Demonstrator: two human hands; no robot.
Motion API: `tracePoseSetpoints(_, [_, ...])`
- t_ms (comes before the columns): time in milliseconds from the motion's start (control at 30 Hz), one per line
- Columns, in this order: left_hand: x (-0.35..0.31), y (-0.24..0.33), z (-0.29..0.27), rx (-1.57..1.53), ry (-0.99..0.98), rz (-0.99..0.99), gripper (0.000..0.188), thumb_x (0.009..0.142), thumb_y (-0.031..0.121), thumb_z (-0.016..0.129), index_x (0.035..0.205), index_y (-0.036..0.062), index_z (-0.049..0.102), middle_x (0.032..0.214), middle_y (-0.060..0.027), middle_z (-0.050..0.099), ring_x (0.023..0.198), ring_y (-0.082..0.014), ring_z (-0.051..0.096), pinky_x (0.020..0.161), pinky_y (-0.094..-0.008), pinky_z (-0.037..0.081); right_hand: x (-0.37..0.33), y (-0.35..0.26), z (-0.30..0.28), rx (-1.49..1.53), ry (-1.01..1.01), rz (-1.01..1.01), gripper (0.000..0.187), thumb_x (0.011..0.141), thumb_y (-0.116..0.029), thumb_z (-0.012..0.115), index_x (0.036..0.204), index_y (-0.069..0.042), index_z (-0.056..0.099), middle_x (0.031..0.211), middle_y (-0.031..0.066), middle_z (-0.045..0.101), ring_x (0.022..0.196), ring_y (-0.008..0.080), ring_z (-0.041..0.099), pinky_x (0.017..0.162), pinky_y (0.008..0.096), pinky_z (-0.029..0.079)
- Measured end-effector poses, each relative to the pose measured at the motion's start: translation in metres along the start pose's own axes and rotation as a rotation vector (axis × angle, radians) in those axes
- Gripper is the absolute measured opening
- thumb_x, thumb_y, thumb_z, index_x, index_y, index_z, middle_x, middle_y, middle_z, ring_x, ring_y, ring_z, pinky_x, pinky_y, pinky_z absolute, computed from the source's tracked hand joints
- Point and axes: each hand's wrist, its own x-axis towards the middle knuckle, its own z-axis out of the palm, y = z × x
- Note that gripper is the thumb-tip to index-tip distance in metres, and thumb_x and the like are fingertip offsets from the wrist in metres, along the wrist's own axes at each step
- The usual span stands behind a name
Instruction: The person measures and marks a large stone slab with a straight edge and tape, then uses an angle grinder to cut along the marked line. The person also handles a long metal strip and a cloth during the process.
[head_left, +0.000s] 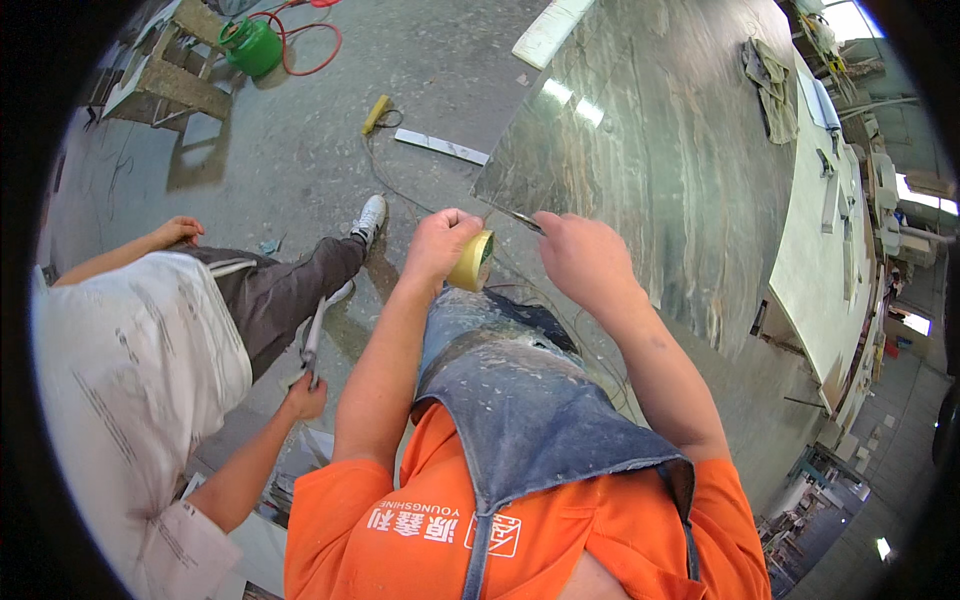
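My left hand (440, 243) is closed around a yellow roll of tape (474, 262), held just in front of my denim apron. My right hand (583, 255) pinches the free end of the tape (524, 221) at the near corner of a large green polished stone slab (660, 150). The strip runs from the roll to that corner. Both hands are close together, a few centimetres apart.
A person in a white printed shirt stands at my left, holding a thin tool (312, 340) in one hand. On the concrete floor lie a green gas canister (252, 45) with red hose, a yellow-handled tool (375, 114) and a metal strip (440, 146). A rag (770, 85) lies on the slab.
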Motion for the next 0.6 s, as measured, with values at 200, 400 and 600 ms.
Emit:
tracePoseSetpoints(200, [-0.003,0.006,0.003,-0.036,0.005,-0.018,0.02,0.093,0.022,0.071,0.09,0.0027,0.07,0.083,-0.0025,0.069,0.069,-0.0111,0.061,0.063,-0.0294,0.049,0.004,0.0,0.003,0.054,0.082,-0.138,0.027,0.092,-0.015,0.057,0.115,-0.006,0.068,0.093,0.0183,0.072,0.087,0.0402,0.07,0.075,0.0524,0.055])
tracePoseSetpoints(400, [-0.002,0.006,0.0,0.003,0.0,-0.024,0.019,0.093,0.023,0.072,0.09,0.0034,0.07,0.081,-0.0027,0.069,0.068,-0.0106,0.06,0.062,-0.0291,0.048,0.028,-0.013,0.018,-0.018,0.104,-0.138,0.015,0.093,-0.015,0.057,0.099,-0.004,0.066,0.084,0.0192,0.07,0.079,0.041,0.07,0.067,0.053,0.056])
tracePoseSetpoints(600, [0.003,0.0,0.0,-0.025,-0.018,-0.018,0.02,0.093,0.022,0.071,0.088,0.0033,0.07,0.081,-0.0027,0.069,0.068,-0.0105,0.06,0.061,-0.0294,0.048,0.027,-0.02,0.017,-0.03,0.123,-0.12,0.015,0.088,-0.011,0.059,0.097,-0.004,0.068,0.088,0.0182,0.072,0.084,0.0384,0.073,0.071,0.0501,0.058])
